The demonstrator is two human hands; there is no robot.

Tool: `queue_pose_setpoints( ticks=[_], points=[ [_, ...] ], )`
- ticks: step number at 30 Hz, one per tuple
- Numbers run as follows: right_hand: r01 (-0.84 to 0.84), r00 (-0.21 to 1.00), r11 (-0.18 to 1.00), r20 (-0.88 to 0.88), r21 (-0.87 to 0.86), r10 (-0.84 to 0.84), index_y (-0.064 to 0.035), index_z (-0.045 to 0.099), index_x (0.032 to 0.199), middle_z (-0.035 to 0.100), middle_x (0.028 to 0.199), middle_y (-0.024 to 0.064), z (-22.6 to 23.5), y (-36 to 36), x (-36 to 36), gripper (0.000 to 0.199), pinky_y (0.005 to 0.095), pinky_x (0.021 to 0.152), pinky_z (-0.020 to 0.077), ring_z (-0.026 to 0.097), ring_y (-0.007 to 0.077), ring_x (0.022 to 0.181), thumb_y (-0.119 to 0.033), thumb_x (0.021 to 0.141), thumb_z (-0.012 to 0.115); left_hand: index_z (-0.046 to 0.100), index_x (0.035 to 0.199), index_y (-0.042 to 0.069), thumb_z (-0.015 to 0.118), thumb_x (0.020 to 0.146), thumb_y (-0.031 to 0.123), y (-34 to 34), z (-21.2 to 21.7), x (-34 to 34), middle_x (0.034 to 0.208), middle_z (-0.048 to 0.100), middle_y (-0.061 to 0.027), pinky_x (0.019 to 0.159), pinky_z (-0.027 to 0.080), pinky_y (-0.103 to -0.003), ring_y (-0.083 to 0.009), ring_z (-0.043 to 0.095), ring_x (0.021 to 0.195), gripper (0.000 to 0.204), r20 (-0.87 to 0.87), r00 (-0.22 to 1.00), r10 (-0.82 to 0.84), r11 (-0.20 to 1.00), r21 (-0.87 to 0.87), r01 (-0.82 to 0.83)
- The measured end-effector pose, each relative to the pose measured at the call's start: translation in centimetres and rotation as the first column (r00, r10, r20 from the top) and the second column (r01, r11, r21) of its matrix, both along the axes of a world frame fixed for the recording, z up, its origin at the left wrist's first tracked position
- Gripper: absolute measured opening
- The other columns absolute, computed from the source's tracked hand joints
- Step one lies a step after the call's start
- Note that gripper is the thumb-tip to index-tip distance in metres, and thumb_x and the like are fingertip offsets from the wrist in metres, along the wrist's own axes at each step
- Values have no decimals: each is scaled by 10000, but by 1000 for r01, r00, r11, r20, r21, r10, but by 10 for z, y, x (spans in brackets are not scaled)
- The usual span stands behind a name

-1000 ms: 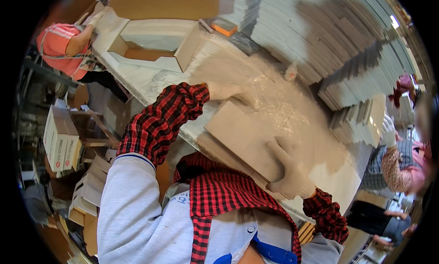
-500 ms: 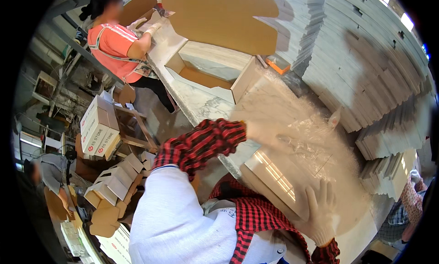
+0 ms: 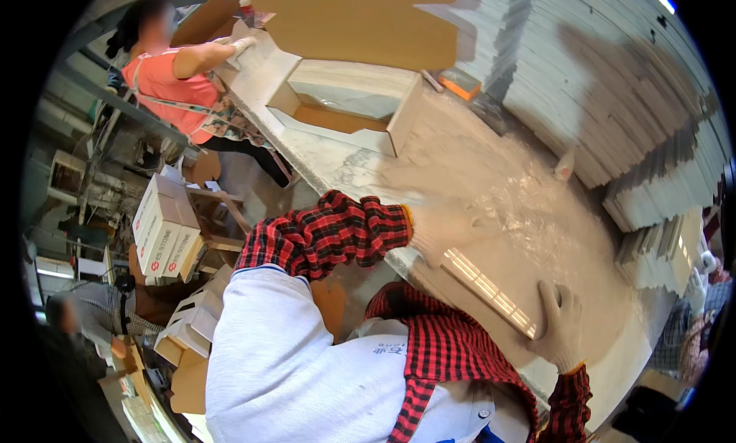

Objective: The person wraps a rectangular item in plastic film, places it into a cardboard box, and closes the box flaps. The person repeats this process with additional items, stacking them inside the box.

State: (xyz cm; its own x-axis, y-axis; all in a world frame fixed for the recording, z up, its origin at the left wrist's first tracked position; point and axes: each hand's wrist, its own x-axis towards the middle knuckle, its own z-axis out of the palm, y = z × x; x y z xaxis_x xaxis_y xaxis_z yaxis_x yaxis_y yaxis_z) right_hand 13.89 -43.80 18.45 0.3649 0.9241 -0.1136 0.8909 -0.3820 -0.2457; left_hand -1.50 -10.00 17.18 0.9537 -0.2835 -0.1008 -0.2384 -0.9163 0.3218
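A glossy, narrow stone tile (image 3: 491, 293) lies between my hands above the stone-topped bench, with bright reflections along its face. My left hand (image 3: 448, 232), in a pale knit glove, grips its far-left end; the fingers are slightly blurred. My right hand (image 3: 560, 328), gloved too, closes on the near-right end with its fingers bent. Crumpled clear plastic film (image 3: 529, 213) spreads just beyond the tile. Farther off on the bench sits an open white carton (image 3: 337, 140), with pale slabs standing along its back side and brown cardboard showing at its bottom.
Tall stacks of grey-white tiles (image 3: 606, 113) line the bench's right side. A large brown cardboard sheet (image 3: 353, 25) stands behind the carton, near an orange box (image 3: 460, 84). At the far left, a person in a pink shirt (image 3: 176, 90) works. Packed cartons (image 3: 165, 224) stand left of the bench.
The tile has tipped up, so its face looks narrower. My right hand has gone from spread fingers to a bent grip at its end. The left hand has moved slightly nearer.
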Motion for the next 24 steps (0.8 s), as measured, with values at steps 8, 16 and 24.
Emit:
queue_pose_setpoints(
  ticks=[8,16,24],
  points=[
    [904,371,336,-877,265,-306,-7,290,1632,459,1573,196,-27,-39,-9,828,405,1148,405,490,308,1394,-236,951,702,254,1616,2,777,887,291,7,-18,-28,1594,377,-237,1202,342,-429,-329,376,1486,942,-219,830,513,482,-726,-490],
    [932,149,358,-963,61,-224,-115,335,1648,377,1645,183,-69,-56,8,610,379,1201,329,441,316,1444,-377,1117,479,282,1629,25,582,1021,467,-11,-6,-42,1657,354,-205,1246,260,-342,-260,284,1567,809,-388,722,574,429,-608,-668],
    [592,793,791,63,153,-606,-106,719,1277,762,1049,128,-84,7,147,499,388,816,540,719,228,920,-480,947,691,632,1392,86,601,984,509,32,-35,75,1402,628,-142,1095,428,-410,-285,576,1296,588,16,717,697,566,-627,-536]
  ],
)
